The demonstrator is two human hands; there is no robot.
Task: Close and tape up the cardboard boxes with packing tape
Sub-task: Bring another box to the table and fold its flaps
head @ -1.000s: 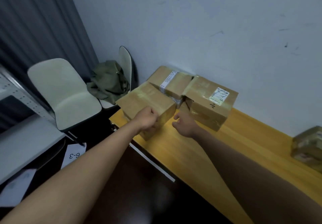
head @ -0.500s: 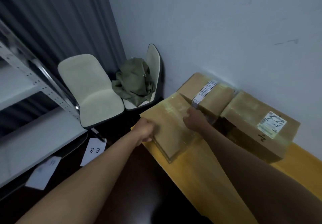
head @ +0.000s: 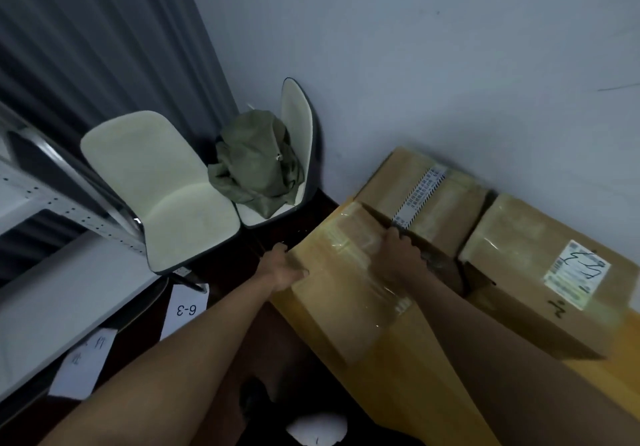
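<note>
A taped cardboard box (head: 343, 272) lies at the left end of the yellow wooden table (head: 429, 376), with clear tape over its top. My left hand (head: 285, 270) grips its near left edge. My right hand (head: 398, 255) grips its far right edge, fingers curled over the side. Behind it stands a second box (head: 446, 196) with a strip of printed white tape. To the right sits a third box (head: 540, 269) bearing a white shipping label. No tape roll is in view.
Two cream chairs (head: 162, 189) stand to the left by the wall, one holding a green garment (head: 256, 168). A metal shelf rack (head: 52, 203) is at far left. Paper sheets (head: 185, 307) marked 6-3 lie on the dark floor.
My right hand went from the table beside the front box to gripping that box's far edge. My left hand moved to its left edge. The view swung left and closer.
</note>
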